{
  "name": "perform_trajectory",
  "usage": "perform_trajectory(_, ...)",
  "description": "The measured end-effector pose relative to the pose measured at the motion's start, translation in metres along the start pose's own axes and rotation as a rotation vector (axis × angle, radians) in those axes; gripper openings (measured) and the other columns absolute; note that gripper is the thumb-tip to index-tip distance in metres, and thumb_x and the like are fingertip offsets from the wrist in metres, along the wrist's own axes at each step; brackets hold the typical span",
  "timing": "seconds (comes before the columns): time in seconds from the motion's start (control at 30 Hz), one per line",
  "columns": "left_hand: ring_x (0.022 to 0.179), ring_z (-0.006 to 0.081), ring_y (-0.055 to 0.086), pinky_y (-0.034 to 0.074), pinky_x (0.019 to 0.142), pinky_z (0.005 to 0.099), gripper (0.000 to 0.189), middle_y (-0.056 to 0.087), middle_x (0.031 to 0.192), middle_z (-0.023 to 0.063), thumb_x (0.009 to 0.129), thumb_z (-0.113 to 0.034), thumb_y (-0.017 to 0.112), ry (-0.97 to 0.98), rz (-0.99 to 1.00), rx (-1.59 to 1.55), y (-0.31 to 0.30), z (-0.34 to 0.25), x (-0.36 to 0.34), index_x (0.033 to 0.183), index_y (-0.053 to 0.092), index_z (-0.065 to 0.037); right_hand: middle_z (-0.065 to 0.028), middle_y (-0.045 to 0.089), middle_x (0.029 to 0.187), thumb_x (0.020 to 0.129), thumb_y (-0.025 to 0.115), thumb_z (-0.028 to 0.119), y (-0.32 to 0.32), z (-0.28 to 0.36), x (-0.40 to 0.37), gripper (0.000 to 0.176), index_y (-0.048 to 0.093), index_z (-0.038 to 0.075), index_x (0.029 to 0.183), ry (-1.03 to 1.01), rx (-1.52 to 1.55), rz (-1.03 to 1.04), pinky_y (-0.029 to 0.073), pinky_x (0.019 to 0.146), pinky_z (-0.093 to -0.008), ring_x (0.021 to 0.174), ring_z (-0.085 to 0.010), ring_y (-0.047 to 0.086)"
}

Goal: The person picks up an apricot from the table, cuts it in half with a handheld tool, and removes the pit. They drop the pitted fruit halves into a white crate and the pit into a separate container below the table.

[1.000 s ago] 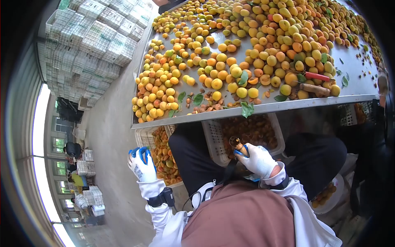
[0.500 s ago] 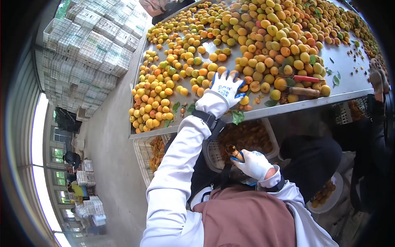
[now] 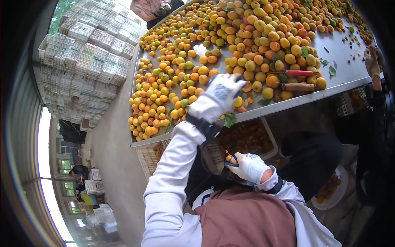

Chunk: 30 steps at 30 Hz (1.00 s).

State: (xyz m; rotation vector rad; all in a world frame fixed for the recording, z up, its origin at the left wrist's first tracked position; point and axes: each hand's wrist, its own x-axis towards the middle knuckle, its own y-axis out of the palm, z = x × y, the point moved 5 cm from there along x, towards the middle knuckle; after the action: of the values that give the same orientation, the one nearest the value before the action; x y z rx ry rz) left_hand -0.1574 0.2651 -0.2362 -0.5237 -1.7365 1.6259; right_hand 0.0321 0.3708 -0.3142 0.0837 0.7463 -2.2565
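My left hand (image 3: 225,89), in a white glove with blue fingertips, is over the near side of the apricots (image 3: 201,79) on the metal-topped table (image 3: 288,103). Its fingers bend downward and are smeared by motion; a cut apricot (image 3: 247,86) shows right beside the fingertips. Lower down, my right hand (image 3: 249,168), gloved the same way, is closed around a small wooden-handled tool (image 3: 231,159) with a thin metal end. Below the table edge, a white crate (image 3: 269,138) of darker orange fruit pieces stands in front of my right hand.
A red-handled tool (image 3: 299,73) and a wooden-handled one (image 3: 298,87) lie against the apricots. Another person's hand (image 3: 372,61) is at the right table edge. Stacked white crates (image 3: 88,57) stand at left. A white bowl (image 3: 335,193) with fruit sits low right.
My left hand has shifted slightly right and nearer, its spread fingers now bent. My right hand has dropped a little, still around the tool. The whole view has turned slightly.
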Motion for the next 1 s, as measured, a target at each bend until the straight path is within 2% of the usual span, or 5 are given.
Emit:
perform_trajectory(0.2, 0.112, 0.0323, 0.063, 0.052, 0.093, 0.0414, 0.049, 0.06, 0.123, 0.018, 0.08, -0.004, 0.07, -0.091, 0.383, 0.129, 0.035, -0.008, 0.033, 0.127, 0.059, -0.006, -0.0219, 0.071, 0.083, 0.095, 0.065, 0.042, -0.002, -0.005, -0.003, 0.041, 0.066, 0.002, 0.099, 0.003, -0.005, -0.031, 0.055, 0.073, -0.0465, 0.078, -0.0408, 0.07)
perform_trajectory(0.3, 0.101, 0.035, 0.068, 0.057, 0.084, 0.0436, 0.038, 0.061, 0.12, 0.0209, 0.088, -0.01, 0.064, -0.123, 0.381, 0.191, 0.025, -0.011, 0.027, 0.126, 0.059, -0.006, -0.0221, 0.071, 0.084, 0.095, 0.064, 0.043, -0.001, -0.005, -0.004, 0.042, 0.066, 0.002, 0.099, 0.017, -0.004, 0.001, 0.055, 0.073, -0.0465, 0.078, -0.0408, 0.07)
perform_trajectory(0.53, 0.108, 0.0393, 0.065, 0.052, 0.092, 0.0448, 0.039, 0.061, 0.122, 0.0241, 0.094, -0.017, 0.062, -0.488, 0.301, -0.005, 0.018, 0.012, -0.014, 0.127, 0.052, -0.001, -0.0227, 0.071, 0.086, 0.095, 0.064, 0.044, -0.002, -0.005, -0.003, 0.044, 0.066, 0.001, 0.101, 0.052, -0.027, -0.005, 0.054, 0.074, -0.0473, 0.082, -0.0411, 0.07)
perform_trajectory(0.87, 0.117, 0.0442, 0.058, 0.048, 0.099, 0.0442, 0.042, 0.062, 0.123, 0.0238, 0.084, -0.021, 0.076, -0.611, 0.238, -0.303, 0.042, 0.045, -0.058, 0.12, 0.059, -0.006, -0.0216, 0.071, 0.081, 0.093, 0.066, 0.041, 0.005, -0.003, -0.001, 0.04, 0.065, 0.001, 0.097, 0.033, -0.06, -0.047, 0.054, 0.072, -0.0487, 0.078, -0.0407, 0.069)
perform_trajectory(1.0, 0.06, 0.0112, 0.059, 0.05, 0.06, 0.0253, 0.022, 0.065, 0.091, 0.0048, 0.096, -0.014, 0.067, -0.849, -0.297, -1.276, 0.005, 0.053, -0.1, 0.114, 0.062, -0.004, -0.0183, 0.069, 0.074, 0.093, 0.07, 0.032, -0.002, 0.0, -0.004, 0.03, 0.064, 0.003, 0.096, -0.072, 0.002, -0.213, 0.053, 0.066, -0.0457, 0.071, -0.037, 0.07)
